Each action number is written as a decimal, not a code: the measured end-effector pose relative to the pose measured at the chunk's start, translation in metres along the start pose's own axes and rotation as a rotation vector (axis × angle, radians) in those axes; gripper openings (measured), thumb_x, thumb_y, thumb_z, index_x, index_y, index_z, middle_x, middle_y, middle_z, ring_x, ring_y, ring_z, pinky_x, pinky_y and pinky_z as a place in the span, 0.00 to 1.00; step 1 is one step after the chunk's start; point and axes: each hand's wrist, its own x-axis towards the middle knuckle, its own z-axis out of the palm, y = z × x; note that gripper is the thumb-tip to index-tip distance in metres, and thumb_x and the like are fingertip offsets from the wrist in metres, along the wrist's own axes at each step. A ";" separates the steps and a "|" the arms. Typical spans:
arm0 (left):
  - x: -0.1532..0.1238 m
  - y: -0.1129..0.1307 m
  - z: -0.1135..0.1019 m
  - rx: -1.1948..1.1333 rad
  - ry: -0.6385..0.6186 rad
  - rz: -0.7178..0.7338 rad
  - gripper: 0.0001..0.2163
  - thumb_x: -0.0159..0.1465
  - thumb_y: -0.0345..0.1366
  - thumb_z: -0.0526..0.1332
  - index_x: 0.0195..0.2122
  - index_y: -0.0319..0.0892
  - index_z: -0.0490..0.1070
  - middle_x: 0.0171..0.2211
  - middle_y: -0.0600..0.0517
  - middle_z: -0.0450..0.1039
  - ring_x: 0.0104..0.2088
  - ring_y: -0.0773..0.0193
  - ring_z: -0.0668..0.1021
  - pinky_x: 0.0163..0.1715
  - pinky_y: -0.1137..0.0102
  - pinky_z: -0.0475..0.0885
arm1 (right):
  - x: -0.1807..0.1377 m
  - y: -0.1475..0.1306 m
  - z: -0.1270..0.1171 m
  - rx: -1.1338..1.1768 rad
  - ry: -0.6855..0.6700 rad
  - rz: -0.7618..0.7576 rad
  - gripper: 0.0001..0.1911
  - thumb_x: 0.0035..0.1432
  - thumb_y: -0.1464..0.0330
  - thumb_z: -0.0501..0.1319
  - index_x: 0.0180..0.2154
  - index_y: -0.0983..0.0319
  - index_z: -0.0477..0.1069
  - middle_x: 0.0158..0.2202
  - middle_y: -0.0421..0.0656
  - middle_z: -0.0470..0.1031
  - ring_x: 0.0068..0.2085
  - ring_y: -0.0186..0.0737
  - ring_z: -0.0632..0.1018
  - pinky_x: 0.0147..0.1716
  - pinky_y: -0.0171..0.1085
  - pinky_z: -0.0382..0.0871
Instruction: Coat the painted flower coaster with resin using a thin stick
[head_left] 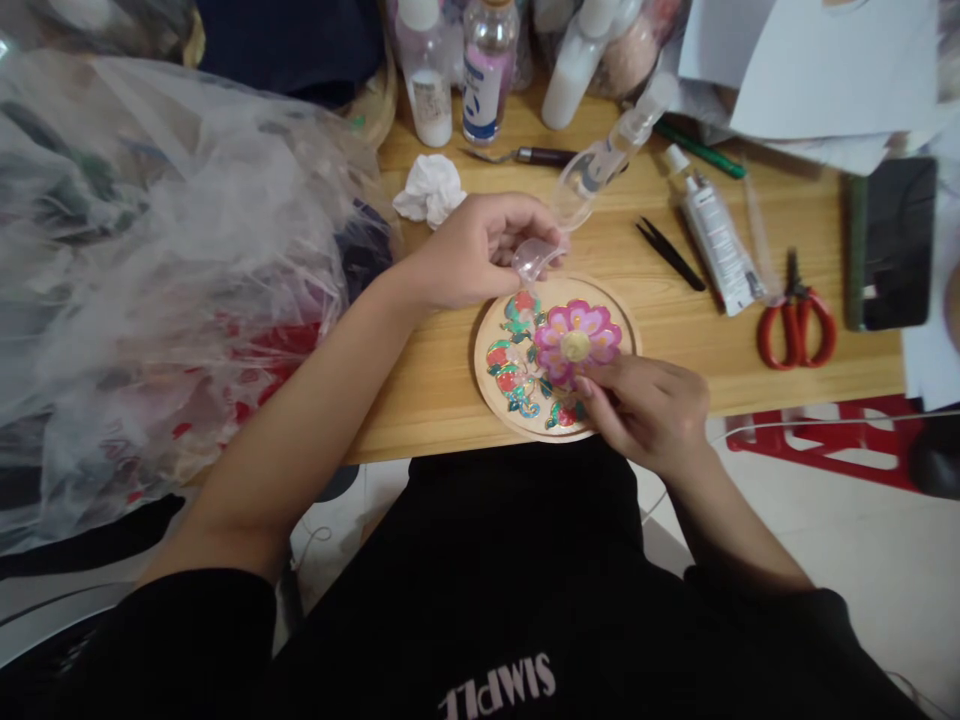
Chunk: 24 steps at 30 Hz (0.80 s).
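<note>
A round wooden plaque (491,345) lies at the table's front edge. On it sit a pink-and-purple flower (600,325) with a pale yellow centre, and several red and green gold-edged fruit and leaf shapes (506,378) on its left and lower part. My left hand (487,245) is above the plaque's far rim, its fingers closed on a small clear plastic cup (534,258), which is tilted. My right hand (652,405) is over the plaque's near right side. Its thumb and forefinger are pinched at the flower's lower edge; what lies between them is hidden.
Behind the hands are crumpled tissue (430,190), a leaning clear bottle (592,175), a dark-handled tool (551,157) and upright bottles (484,80). To the right lie black tweezers (671,255), a glue tube (716,235), red-handled pliers (796,320) and a phone (892,245). Plastic bags (172,250) fill the left.
</note>
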 end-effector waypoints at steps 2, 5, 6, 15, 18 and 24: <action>0.000 0.001 0.000 -0.011 0.013 -0.018 0.16 0.48 0.35 0.73 0.37 0.41 0.72 0.37 0.59 0.78 0.45 0.63 0.82 0.49 0.64 0.77 | 0.000 0.000 0.000 0.000 0.006 -0.003 0.04 0.61 0.71 0.61 0.32 0.62 0.71 0.27 0.43 0.80 0.26 0.34 0.79 0.23 0.31 0.70; 0.000 0.004 0.002 -0.048 0.030 -0.030 0.16 0.47 0.30 0.72 0.36 0.41 0.73 0.36 0.59 0.78 0.43 0.64 0.82 0.48 0.66 0.77 | 0.001 0.001 -0.001 0.020 0.019 -0.004 0.03 0.60 0.71 0.61 0.32 0.62 0.71 0.26 0.43 0.80 0.25 0.35 0.79 0.23 0.32 0.70; 0.000 0.004 0.002 -0.063 0.035 -0.029 0.16 0.46 0.29 0.72 0.36 0.41 0.73 0.36 0.60 0.78 0.43 0.65 0.82 0.47 0.67 0.77 | 0.001 0.001 -0.001 0.025 0.018 -0.001 0.03 0.60 0.71 0.61 0.32 0.62 0.71 0.26 0.43 0.80 0.25 0.35 0.79 0.22 0.32 0.70; 0.000 0.005 0.002 -0.062 0.043 -0.055 0.17 0.47 0.21 0.70 0.37 0.40 0.72 0.37 0.56 0.78 0.43 0.64 0.82 0.49 0.65 0.77 | 0.002 0.001 -0.001 0.018 -0.004 -0.002 0.04 0.61 0.71 0.61 0.32 0.61 0.72 0.26 0.41 0.80 0.25 0.34 0.79 0.23 0.31 0.70; -0.001 0.005 0.002 -0.074 0.037 -0.047 0.17 0.47 0.20 0.69 0.37 0.40 0.72 0.37 0.57 0.78 0.43 0.65 0.82 0.48 0.66 0.77 | 0.001 0.002 0.000 0.031 -0.006 0.002 0.03 0.60 0.72 0.61 0.32 0.62 0.72 0.26 0.42 0.80 0.26 0.34 0.79 0.23 0.31 0.70; 0.000 0.005 0.002 -0.097 0.033 -0.067 0.18 0.47 0.17 0.67 0.37 0.40 0.73 0.37 0.58 0.78 0.42 0.69 0.81 0.47 0.69 0.76 | 0.001 0.002 0.001 0.030 -0.001 0.003 0.03 0.61 0.71 0.61 0.33 0.61 0.72 0.27 0.41 0.81 0.27 0.34 0.80 0.24 0.31 0.71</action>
